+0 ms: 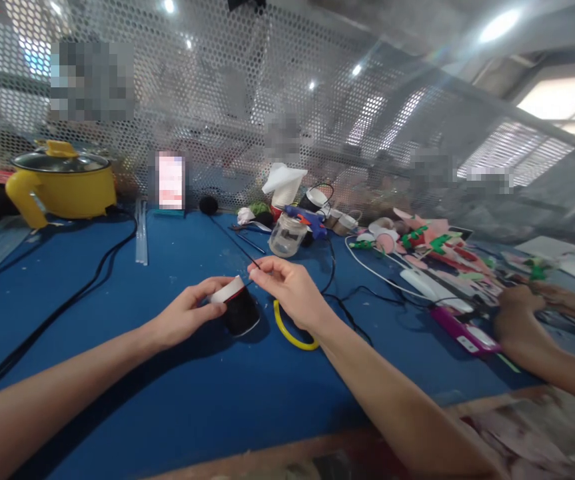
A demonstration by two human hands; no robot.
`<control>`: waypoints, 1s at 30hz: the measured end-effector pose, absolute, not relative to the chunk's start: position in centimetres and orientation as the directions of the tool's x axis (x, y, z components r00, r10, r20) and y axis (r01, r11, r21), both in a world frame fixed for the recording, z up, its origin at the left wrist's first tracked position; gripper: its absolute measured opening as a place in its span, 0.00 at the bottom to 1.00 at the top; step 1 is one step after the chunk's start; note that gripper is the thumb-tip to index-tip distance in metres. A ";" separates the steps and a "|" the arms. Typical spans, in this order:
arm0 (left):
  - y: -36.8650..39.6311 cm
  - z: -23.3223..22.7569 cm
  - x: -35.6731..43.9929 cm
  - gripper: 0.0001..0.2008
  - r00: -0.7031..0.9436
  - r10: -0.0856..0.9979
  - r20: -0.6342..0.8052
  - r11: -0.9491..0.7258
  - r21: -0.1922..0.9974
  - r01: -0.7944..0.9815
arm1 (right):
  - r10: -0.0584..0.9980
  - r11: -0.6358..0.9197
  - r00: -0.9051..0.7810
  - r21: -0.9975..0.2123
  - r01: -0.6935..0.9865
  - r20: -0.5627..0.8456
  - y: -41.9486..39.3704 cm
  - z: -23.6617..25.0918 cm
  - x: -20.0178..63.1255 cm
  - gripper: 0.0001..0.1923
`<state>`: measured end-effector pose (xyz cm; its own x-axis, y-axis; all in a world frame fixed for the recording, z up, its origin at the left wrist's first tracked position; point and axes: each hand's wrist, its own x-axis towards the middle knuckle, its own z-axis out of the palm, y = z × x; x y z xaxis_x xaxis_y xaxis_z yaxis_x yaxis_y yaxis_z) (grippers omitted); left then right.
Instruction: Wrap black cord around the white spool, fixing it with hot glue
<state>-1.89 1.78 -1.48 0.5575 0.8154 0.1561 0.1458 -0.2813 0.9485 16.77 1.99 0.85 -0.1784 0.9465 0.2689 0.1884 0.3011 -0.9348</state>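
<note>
Black thread [230,239] runs in a thin line away from the pinched fingertips of the right hand [287,285], over the blue bench [177,280]. The left hand [192,312] is curled around a spool [237,308] of black thread with a white rim, and holds it tipped on the bench, just beside the right hand. Both hands are closed, one on the spool, one on the thread.

To do this well, I think the left hand should hold the spool firm so it does not roll. The right hand should pull gently and straight, so the thread comes off smooth and does not tangle.

A yellow ring [292,332] lies under the right wrist. A glass jar [287,235] and a blue glue gun [307,219] sit farther back. A yellow pot [62,181] stands far left. Another person's hands [522,313] work at the right.
</note>
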 end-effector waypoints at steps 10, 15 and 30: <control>1.4 -1.1 -1.8 0.19 0.600 0.790 0.127 -0.225 0.970 0.092 | 0.972 0.213 -0.142 -0.956 0.200 0.187 1.6 -0.5 17.6 0.12; 1.3 -0.7 -1.8 0.20 0.601 0.786 0.142 -0.269 0.955 0.127 | 0.969 0.225 -0.147 -0.958 0.180 0.200 1.3 -0.6 17.6 0.12; 0.9 -0.1 -1.4 0.13 0.518 0.829 0.211 -0.461 0.781 0.421 | 0.965 0.260 -0.093 -0.921 0.290 0.244 0.9 0.1 17.4 0.11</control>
<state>-1.39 0.93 -0.13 0.5178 0.8292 0.2105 0.4215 -0.4614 0.7807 17.43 0.92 0.08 -0.0930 0.9654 0.2437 0.2900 0.2604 -0.9209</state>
